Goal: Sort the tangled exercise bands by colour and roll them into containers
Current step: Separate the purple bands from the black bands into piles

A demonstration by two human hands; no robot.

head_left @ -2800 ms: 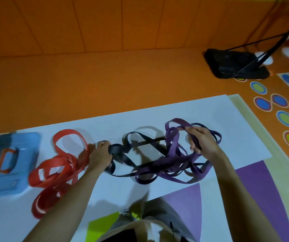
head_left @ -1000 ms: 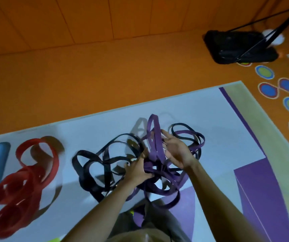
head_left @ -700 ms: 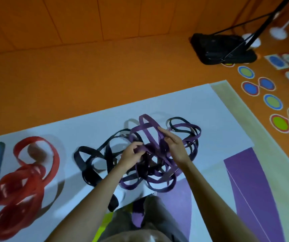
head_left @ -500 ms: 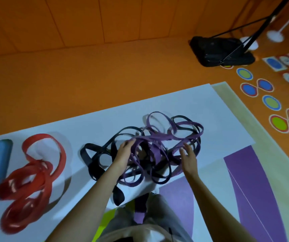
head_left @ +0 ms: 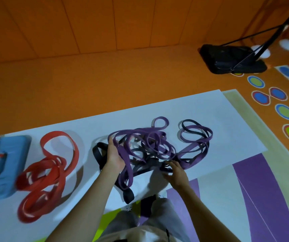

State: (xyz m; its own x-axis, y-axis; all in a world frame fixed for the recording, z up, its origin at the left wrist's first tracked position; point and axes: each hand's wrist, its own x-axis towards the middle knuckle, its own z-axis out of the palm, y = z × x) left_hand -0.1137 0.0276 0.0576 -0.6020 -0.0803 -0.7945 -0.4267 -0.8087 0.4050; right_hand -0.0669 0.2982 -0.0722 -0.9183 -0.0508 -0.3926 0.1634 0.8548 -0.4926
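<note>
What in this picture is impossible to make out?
- Head view: blue container is blurred and cut off by the left edge; contents unseen.
- Purple bands and black bands overlap, so their number is unclear.
- Left hand and right hand: fingertips lie in the tangle, so any grip is unclear.
- Black stand base: its pole runs off the top-right corner.

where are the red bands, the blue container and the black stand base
red bands (head_left: 60, 179): head view, wide strap in the pile
blue container (head_left: 14, 154): head view, its lid
black stand base (head_left: 231, 60): head view, its top
</note>
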